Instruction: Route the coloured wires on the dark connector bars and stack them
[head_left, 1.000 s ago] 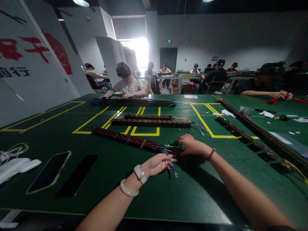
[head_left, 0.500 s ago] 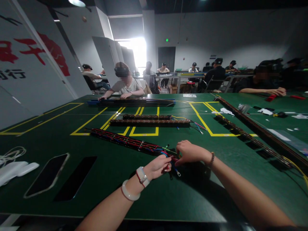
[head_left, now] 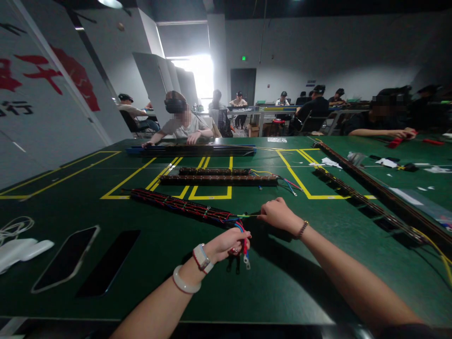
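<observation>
A long black assembly (head_left: 183,205) with red and blue wiring lies slantwise on the green table (head_left: 169,263). My left hand (head_left: 229,243) is closed round the red and blue cables (head_left: 244,242) at its right end; their metal ring lugs (head_left: 246,262) hang below the fingers. To the right, my right hand (head_left: 277,214) pinches the far end of a thin yellow-green wire (head_left: 249,216), which stretches out from the assembly's end.
Two more assemblies (head_left: 219,180) lie behind, and two longer ones (head_left: 367,202) on the right. Two dark flat phone-like devices (head_left: 67,259) and a white object with cable (head_left: 24,252) are at left. Across the table, a person (head_left: 181,120) handles a long dark piece (head_left: 190,150).
My right hand has moved away from my left, and the yellow-green wire now shows stretched between. The red and blue cables now hang down from my left hand.
</observation>
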A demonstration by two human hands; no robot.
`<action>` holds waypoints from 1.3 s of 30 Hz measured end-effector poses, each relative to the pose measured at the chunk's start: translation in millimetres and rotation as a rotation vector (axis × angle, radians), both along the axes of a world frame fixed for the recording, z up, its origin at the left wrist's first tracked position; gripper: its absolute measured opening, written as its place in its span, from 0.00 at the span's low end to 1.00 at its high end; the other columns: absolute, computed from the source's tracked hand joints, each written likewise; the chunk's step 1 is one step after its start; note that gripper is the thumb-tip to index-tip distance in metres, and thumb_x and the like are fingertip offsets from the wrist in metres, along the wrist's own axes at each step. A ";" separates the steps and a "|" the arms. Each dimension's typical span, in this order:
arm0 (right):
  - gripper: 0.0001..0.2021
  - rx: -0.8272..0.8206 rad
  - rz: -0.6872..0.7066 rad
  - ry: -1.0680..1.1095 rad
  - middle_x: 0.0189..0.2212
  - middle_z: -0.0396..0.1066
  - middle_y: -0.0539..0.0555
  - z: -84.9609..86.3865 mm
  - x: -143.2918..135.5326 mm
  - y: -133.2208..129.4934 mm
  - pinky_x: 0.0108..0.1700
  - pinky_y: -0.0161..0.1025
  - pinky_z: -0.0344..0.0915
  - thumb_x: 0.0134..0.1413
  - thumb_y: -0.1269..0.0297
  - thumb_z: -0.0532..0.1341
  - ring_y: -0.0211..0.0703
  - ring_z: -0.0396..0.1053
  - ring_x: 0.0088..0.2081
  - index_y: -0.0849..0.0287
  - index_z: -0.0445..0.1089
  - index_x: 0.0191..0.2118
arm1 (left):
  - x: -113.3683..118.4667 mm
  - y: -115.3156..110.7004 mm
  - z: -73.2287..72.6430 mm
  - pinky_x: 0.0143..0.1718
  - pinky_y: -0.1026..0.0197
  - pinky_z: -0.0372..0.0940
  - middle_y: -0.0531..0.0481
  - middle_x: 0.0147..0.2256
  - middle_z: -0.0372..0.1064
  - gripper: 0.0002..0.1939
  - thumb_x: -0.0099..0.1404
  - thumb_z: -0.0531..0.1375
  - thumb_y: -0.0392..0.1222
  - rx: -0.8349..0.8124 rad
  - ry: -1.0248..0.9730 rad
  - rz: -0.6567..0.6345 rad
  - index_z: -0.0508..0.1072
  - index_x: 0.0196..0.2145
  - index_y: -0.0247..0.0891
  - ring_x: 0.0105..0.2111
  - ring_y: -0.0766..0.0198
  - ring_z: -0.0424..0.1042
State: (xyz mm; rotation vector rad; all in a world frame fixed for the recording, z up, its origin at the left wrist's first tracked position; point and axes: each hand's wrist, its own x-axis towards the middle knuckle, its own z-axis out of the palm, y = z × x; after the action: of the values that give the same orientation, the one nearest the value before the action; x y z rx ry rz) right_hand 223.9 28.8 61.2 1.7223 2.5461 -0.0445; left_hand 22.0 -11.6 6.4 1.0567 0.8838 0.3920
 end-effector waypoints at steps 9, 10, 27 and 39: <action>0.09 0.375 0.037 -0.017 0.34 0.75 0.57 -30.5 -3.7 15.8 0.56 0.52 0.48 0.60 0.61 0.61 0.50 0.70 0.41 0.61 0.73 0.33 | -2.6 -0.5 9.8 0.16 0.66 0.40 0.60 0.11 0.50 0.20 0.60 0.56 0.52 0.126 0.081 -0.087 0.66 0.18 0.35 0.12 0.76 0.45; 0.09 0.405 0.050 -0.014 0.34 0.74 0.57 -32.9 -3.3 18.1 0.56 0.51 0.49 0.60 0.61 0.60 0.50 0.69 0.41 0.61 0.73 0.34 | -2.2 -0.7 10.8 0.16 0.66 0.40 0.60 0.11 0.50 0.21 0.60 0.56 0.52 0.132 0.076 -0.095 0.66 0.17 0.35 0.11 0.76 0.45; 0.10 0.557 0.477 0.129 0.46 0.71 0.58 -59.2 21.2 21.7 0.58 0.49 0.52 0.64 0.66 0.53 0.48 0.62 0.53 0.58 0.71 0.44 | 1.3 -0.9 6.4 0.20 0.67 0.50 0.54 0.19 0.64 0.18 0.60 0.58 0.52 -0.008 0.001 0.021 0.68 0.24 0.33 0.17 0.73 0.58; 0.19 0.481 0.902 0.300 0.32 0.71 0.56 -59.4 -2.1 -9.6 0.45 0.44 0.61 0.65 0.52 0.49 0.43 0.65 0.35 0.59 0.70 0.47 | 1.5 0.4 -4.7 0.17 0.67 0.54 0.50 0.19 0.67 0.18 0.68 0.50 0.50 -0.023 -0.111 0.029 0.67 0.29 0.33 0.15 0.70 0.62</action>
State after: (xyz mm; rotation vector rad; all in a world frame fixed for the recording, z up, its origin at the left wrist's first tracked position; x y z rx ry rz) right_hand 221.8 19.2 1.8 0.4818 3.5115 0.4085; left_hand 23.5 -11.2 1.6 0.9929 0.8036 0.4592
